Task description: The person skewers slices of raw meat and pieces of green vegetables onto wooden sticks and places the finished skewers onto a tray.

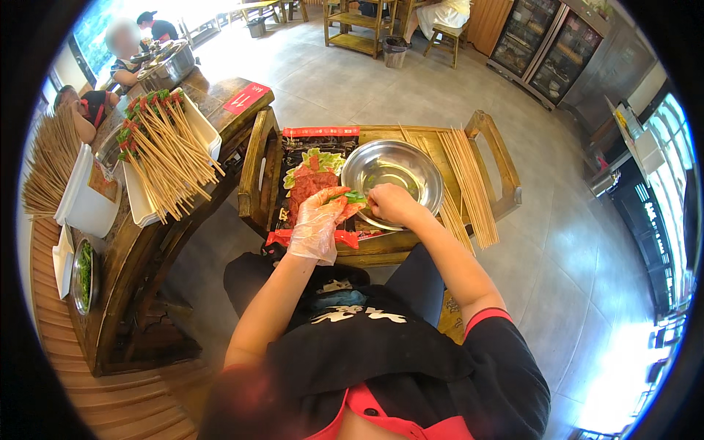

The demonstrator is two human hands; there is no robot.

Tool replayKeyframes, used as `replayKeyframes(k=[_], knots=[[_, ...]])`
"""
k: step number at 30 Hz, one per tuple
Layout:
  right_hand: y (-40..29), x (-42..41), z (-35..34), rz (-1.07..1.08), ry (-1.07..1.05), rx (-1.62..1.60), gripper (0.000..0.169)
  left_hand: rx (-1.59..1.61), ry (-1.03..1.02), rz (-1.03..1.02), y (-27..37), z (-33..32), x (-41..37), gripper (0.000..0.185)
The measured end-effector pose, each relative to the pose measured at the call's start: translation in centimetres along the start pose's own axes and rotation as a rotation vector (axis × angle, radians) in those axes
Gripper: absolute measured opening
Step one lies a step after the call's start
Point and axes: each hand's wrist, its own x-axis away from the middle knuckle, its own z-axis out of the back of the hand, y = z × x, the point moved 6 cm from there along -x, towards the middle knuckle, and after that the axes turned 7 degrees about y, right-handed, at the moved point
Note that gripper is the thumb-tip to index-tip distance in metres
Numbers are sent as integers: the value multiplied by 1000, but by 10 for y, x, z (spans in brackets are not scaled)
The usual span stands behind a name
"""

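Observation:
My left hand (pixel 319 219), in a clear plastic glove, holds a slice of red raw meat with green vegetable pieces (pixel 355 196). Close to its right, my bare right hand (pixel 391 203) has curled fingers near the greens, over the near rim of a steel bowl (pixel 393 147); whether it pinches something is hidden. The bowl holds a few green bits. Left of it, red sliced meat (pixel 313 184) and pale green leaves (pixel 330 160) lie on a black and red plastic package (pixel 319 132). Bamboo skewers (pixel 467 187) lie in bundles at the bowl's right.
A handled wooden stool or stand (pixel 379 257) supports these things. The table (pixel 242 88) on the left carries filled skewers (pixel 165 148) on white trays (pixel 203 124), a white tub (pixel 91 192) of sticks and a dish of greens (pixel 85 275). Other people are at the upper left.

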Motion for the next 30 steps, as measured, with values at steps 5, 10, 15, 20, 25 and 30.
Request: replayKeyframes(k=[5,10,15,20,25,30], knots=[[13,-1,20,-115,29,-183,8,-13,0,3,1,4,2,21],[25,12,36,-231,-47,-227,11,14,29,-1,2,0,4,21],[30,20,10,-158,-115,13,9,-32,-12,10,-3,-2,-1,20],[25,12,36,-218,3,-138,13,-92,-68,-1,-1,-2,2,24],[-32,5,87,-180,153,-511,13,-95,-81,-13,-5,-2,-1,24],[-68,1,85,134,160,-296,11,-125,-67,10,-7,-10,1,23]])
